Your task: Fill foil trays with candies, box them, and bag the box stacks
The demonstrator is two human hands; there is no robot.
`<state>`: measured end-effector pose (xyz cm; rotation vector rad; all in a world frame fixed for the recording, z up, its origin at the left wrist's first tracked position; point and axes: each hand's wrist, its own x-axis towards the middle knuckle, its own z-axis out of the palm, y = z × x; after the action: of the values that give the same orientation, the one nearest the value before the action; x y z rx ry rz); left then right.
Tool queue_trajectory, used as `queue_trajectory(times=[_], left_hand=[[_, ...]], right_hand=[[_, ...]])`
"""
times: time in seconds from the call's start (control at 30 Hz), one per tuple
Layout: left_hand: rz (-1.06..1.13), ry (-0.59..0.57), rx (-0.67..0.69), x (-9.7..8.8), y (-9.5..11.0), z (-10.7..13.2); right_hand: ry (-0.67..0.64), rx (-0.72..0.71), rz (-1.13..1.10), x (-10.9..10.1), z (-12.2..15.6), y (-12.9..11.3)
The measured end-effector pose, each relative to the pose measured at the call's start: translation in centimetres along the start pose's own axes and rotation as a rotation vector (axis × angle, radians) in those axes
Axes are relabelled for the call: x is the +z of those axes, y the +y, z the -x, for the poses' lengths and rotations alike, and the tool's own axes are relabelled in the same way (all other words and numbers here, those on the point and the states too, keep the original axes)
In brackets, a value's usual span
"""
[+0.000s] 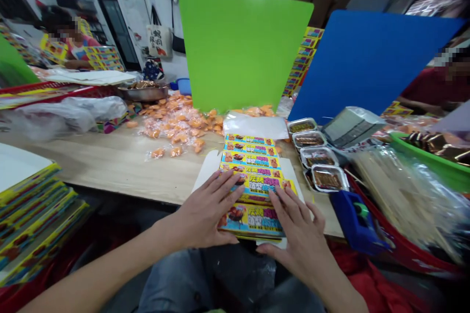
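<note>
A row of small printed snack boxes, yellow, blue and pink, runs away from me over a white sheet of card at the table's front edge. My left hand lies on the left side of the nearest boxes, fingers stretched forward and thumb out to the side. On their right side rests my right hand, its fingers also extended over the printed faces. The closest box sits between both hands and reaches past the table edge. Behind the row lies a translucent white plastic sheet.
Wrapped orange pieces are heaped at the back left. Several foil trays, a blue tape dispenser and a red basket of wooden sticks stand right. Green and blue panels rise behind. Stacked cartons stand left; people sit beyond.
</note>
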<state>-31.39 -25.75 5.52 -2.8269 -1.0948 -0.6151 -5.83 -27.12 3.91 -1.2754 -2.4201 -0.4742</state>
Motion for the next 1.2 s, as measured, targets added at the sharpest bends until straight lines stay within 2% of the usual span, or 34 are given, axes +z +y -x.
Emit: queue_trajectory(times=[0.17, 0.33, 0.47, 0.67, 0.77, 0.83, 0.97, 1.1, 1.2], left_hand=[[0.009, -0.043, -0.004, 2.2, -0.9, -0.1], [-0.017, 0.016, -0.068, 3.3, -0.7, 0.9], [0.009, -0.032, -0.085, 3.8, -1.2, 1.0], [0.104, -0.091, -0.133, 3.0, -0.6, 1.3], [0.191, -0.182, -0.099, 2.1, -1.0, 1.5], [0.193, -0.194, -0.087, 1.8, -1.4, 1.2], [0.076, -0.087, -0.125, 2.2, -1.1, -0.7], [0.083, -0.188, -0.107, 2.5, -0.2, -2.7], [0.112, -0.245, -0.101, 1.9, -0.2, -3.2]], right_hand=[[-0.042, -0.04, -0.002, 1.2, 0.1, 1.2], [0.002, -0.069, 0.024, 1.4, -0.3, 0.4], [0.044, -0.063, 0.057, 1.8, -1.3, -0.1], [0.082, -0.061, 0.068, 2.4, -0.8, -0.4], [0.085, -0.052, 0.043, 2.4, -0.4, -0.3], [0.056, -0.034, 0.003, 2.3, -0.5, 0.3], [0.002, -0.01, -0.011, 1.9, -1.5, 1.6], [-0.124, 0.023, -0.025, 2.5, -2.7, 1.6], [-0.199, 0.094, -0.159, 2.9, -2.9, 1.5]])
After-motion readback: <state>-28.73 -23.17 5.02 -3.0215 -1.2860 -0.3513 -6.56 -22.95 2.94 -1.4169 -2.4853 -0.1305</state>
